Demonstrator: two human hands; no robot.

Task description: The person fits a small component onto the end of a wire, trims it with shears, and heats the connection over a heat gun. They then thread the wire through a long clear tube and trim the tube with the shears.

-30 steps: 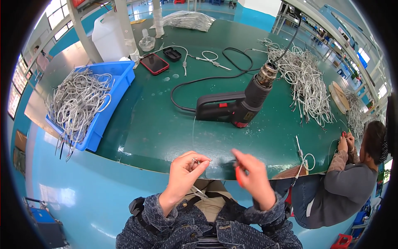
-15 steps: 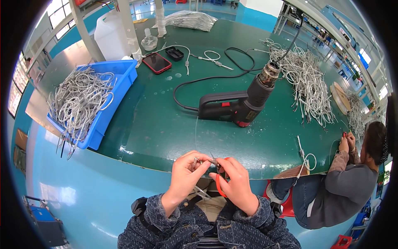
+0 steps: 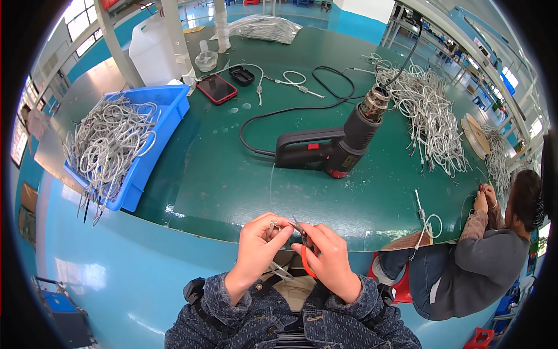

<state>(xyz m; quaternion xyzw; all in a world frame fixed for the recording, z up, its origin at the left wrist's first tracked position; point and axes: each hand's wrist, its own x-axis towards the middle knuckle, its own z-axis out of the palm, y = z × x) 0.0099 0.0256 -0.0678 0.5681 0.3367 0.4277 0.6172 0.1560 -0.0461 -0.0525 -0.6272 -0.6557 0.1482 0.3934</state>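
Just over the table's front edge, my left hand (image 3: pixel 261 240) pinches the end of a pale grey cable (image 3: pixel 281 269), whose length hangs below toward my lap. Close beside it, my right hand (image 3: pixel 326 250) is closed on small scissors with red-orange handles (image 3: pixel 308 263). Their metal blades point up and left, right by the left fingertips. The exact spot where blades and cable meet is too small to make out. Beyond both hands a black heat gun (image 3: pixel 319 148) lies on the green table (image 3: pixel 226 186).
At left stands a blue bin (image 3: pixel 152 157) heaped with cables. A cable pile (image 3: pixel 427 116) and a spool (image 3: pixel 475 136) lie at right. A phone (image 3: pixel 217 89) and black case (image 3: pixel 241 75) sit farther back. One looped cable (image 3: pixel 427 224) is near a seated co-worker (image 3: pixel 491 256).
The scissors' blades have shifted slightly and show more clearly above my fingertips. My left hand keeps its pinch. The whole view has moved a little.
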